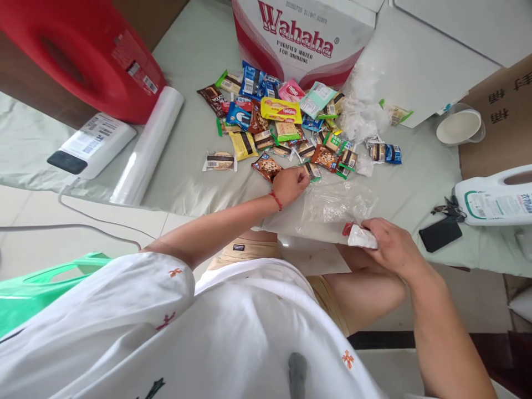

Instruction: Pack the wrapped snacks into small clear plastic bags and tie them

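My left hand (291, 187), a red cord on its wrist, is closed in a pinch at the near edge of a pile of wrapped snacks. A small biscuit packet (312, 171) lies right at its fingertips, and a brown cookie packet (266, 167) is just beyond its back. What the fingers pinch, if anything, is hidden. My right hand (386, 242) grips a small white handheld device (362, 237) with a red end, at the table's front edge. Between the hands a clear plastic bag (336, 204) lies crumpled and flat on the cloth.
A Wahaha water carton (303, 39) stands behind the snacks, with crumpled clear plastic (363, 100) beside it. To the left are a red jug (95, 55), a plastic roll (147, 147) and a white device (93, 145). A phone (440, 234), keys (449, 209) and a white bottle (494, 197) lie right.
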Demonstrator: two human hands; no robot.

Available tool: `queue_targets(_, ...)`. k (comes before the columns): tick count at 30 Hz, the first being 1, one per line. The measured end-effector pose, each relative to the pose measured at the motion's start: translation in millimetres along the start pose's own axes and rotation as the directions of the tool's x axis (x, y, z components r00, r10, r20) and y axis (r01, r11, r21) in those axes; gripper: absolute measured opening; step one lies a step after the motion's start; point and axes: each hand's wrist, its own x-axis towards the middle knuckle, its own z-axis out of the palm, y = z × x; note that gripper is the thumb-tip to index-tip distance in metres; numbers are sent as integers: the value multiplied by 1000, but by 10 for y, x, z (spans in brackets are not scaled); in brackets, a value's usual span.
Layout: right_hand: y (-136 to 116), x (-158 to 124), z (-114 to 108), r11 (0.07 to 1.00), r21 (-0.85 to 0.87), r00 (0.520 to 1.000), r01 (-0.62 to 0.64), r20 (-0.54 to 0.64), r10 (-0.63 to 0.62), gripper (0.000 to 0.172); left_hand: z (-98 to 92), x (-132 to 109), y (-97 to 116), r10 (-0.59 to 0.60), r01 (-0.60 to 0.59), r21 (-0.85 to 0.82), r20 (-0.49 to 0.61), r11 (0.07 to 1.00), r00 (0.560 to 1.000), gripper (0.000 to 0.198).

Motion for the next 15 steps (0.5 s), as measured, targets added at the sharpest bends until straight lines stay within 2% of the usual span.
queue_targets(3, -2, -23, 4, 996, 93, 999, 9, 43, -13, 33, 2, -5, -13, 33, -33, 4, -3, 999, 999, 18)
queue_targets(7, 184, 470, -49, 990, 137, 997, 29, 67, -39, 35, 5, -14, -7, 44, -44, 10, -16, 999, 999, 17)
queue_targets(9, 262, 747, -62, 996, 87, 987, 16, 159, -30, 34, 9, -17, 4, 34, -34, 16, -19, 999, 999, 16)
queue_targets(11, 282, 900, -53, 1000, 16, 968, -22, 249, 18, 34, 11, -21, 14, 28, -27, 20, -23, 999, 999, 16)
queue_targets(13, 255, 876, -30, 999, -21, 969, -43, 242, 47, 34, 11, -26, 19, 29, -29, 21, -22, 999, 999, 15)
queue_targets(15, 210, 694, -6, 999, -34, 988, -27, 151, 32, 33, 10, -31, 19, 37, -36, 24, -19, 999, 999, 15)
